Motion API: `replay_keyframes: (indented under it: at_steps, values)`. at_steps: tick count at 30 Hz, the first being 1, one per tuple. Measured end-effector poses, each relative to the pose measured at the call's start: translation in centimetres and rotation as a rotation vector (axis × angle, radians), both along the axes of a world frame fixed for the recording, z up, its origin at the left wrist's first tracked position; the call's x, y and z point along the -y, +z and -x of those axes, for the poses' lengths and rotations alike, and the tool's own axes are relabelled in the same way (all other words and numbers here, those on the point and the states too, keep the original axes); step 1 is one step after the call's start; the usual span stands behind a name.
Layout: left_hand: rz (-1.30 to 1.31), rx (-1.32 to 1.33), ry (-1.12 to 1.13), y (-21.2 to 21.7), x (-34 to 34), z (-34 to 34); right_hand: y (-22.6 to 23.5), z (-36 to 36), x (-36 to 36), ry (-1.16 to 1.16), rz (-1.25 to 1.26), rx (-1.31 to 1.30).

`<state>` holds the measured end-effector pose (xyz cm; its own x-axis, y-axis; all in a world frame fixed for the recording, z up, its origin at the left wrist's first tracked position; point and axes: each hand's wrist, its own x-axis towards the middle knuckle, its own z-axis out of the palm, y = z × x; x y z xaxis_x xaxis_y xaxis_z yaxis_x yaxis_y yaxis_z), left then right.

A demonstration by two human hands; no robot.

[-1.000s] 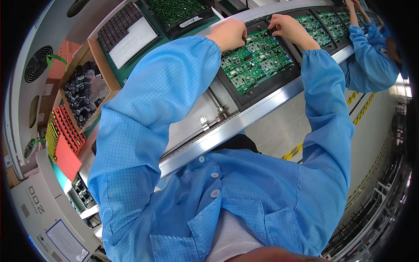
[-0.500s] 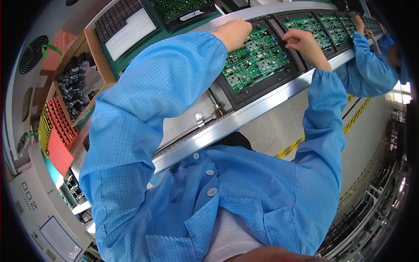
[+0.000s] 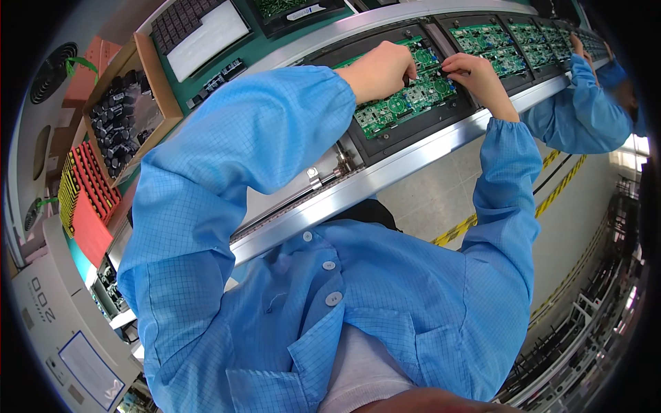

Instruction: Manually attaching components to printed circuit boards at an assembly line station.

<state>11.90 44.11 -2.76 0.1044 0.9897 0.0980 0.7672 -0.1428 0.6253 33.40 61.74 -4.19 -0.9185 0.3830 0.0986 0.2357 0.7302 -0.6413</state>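
A green circuit board (image 3: pixel 396 109) full of small parts lies in a black carrier frame (image 3: pixel 377 149) on the conveyor in front of me. Over the middle of this board is my left hand (image 3: pixel 383 70), its fingers bent and pressed together just above the parts. Whatever they pinch is hidden by the hand. My right hand (image 3: pixel 480 77) reaches in over the board's right edge, thumb and fingertips brought together. A small dark spot shows at those fingertips, too small to name.
Further carriers with green boards (image 3: pixel 486 43) line the conveyor to the right, where a co-worker's blue sleeve (image 3: pixel 582 103) reaches in. A metal rail (image 3: pixel 413 155) runs along the near edge. At left stand a cardboard box (image 3: pixel 160 89) of black components and a dark tray (image 3: pixel 189 24).
My left hand has moved right and down, from the board's upper left corner to its middle. My right hand has lowered slightly, its fingers drawing together at the board's edge.
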Motion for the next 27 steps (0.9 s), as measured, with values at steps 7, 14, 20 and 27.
replay_keyframes:
  at_steps: [7, 14, 20, 27]
  values:
    - [-0.001, -0.263, 0.065, -0.7, 0.5, -1.6, 0.5, -1.4, 6.1, -0.317, -0.175, -0.412]
    - [-0.058, -0.332, 0.066, -0.4, 2.7, -0.9, -4.2, -0.9, 11.7, -0.467, -0.307, -0.535]
    - [-0.143, -0.526, 0.020, 0.2, 5.2, -1.1, -4.6, -1.8, 12.8, -0.506, -0.243, -0.465]
    - [-0.269, -0.699, 0.249, 10.3, 19.1, 9.6, -5.3, -1.6, 12.9, -0.588, -0.223, -0.433]
